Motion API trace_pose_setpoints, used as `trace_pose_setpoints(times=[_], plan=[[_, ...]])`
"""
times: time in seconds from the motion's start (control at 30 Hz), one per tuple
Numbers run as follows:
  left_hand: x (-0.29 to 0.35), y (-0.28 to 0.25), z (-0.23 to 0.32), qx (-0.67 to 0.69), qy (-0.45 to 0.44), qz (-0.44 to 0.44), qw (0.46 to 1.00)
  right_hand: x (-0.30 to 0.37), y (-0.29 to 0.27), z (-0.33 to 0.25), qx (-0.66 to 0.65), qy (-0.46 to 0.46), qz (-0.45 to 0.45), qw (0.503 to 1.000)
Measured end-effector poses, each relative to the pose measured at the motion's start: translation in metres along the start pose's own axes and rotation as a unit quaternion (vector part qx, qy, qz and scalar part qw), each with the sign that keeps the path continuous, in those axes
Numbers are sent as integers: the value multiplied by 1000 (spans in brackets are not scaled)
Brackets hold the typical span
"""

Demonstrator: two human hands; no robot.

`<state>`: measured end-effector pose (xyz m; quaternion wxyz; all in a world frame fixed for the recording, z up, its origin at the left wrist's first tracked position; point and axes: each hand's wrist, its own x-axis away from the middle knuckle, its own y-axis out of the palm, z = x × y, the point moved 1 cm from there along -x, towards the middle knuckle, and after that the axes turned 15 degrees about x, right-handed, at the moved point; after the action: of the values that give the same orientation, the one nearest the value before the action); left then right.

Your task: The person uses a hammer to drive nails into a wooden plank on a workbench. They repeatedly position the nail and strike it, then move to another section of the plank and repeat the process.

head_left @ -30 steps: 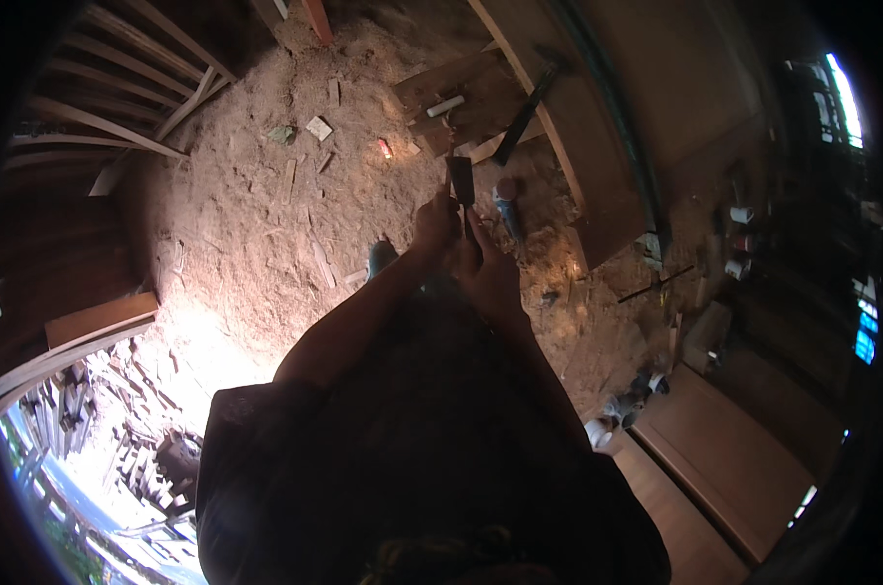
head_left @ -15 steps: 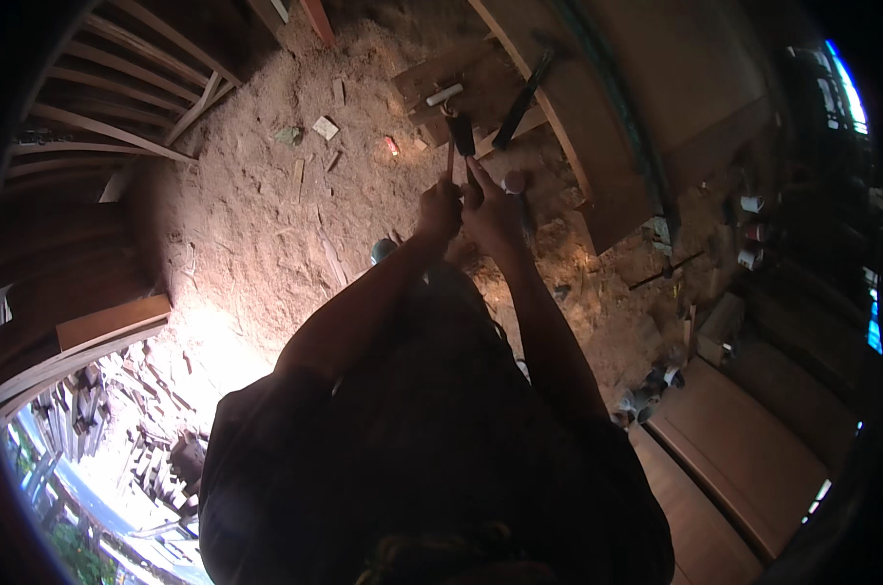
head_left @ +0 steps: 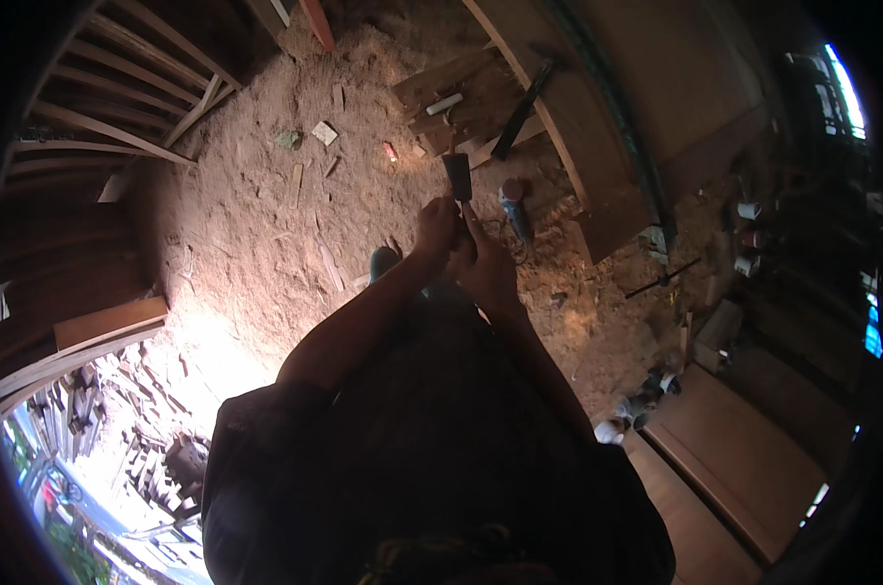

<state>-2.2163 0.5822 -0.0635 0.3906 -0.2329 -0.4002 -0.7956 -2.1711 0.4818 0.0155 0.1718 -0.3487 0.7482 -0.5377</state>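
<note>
Both my hands are together in front of me, closed around the near end of a dark tapered piece (head_left: 457, 176). Its exact kind is too dim to tell. My left hand (head_left: 436, 230) has its fingers curled in at the lower end. My right hand (head_left: 485, 267) is beside it, one finger stretched up along the piece. On the ground just right of my hands lies an angle grinder (head_left: 516, 210) with a round reddish disc. Beyond the piece, a white cylinder (head_left: 444, 103) rests on wooden boards (head_left: 471, 83).
A dark flat bar (head_left: 522, 112) leans by a large curved-edged panel (head_left: 617, 195) at the right. Sawdust-like litter (head_left: 256, 195) and wood scraps cover the ground. Stacked timber (head_left: 120, 78) stands far left. Cups (head_left: 748, 210) and brown panels (head_left: 734, 444) are at the right.
My hands and the dark piece have come nearer to my body. The angle grinder, partly hidden by my right hand before, now shows more fully.
</note>
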Motion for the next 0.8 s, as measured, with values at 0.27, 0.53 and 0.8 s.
trace_pose_setpoints(times=[0.27, 0.53, 0.8], plan=[[-22, -6, -16, -78, 64, -6, 995, -39, -26, -1, 23, 59, -100, 993], [-28, -7, -32, -85, 68, -8, 994, -44, -21, -1, 42, 49, -83, 994], [-8, 0, -13, -244, 204, -22, 948, -15, -17, 2, 6, 4, -35, 999]])
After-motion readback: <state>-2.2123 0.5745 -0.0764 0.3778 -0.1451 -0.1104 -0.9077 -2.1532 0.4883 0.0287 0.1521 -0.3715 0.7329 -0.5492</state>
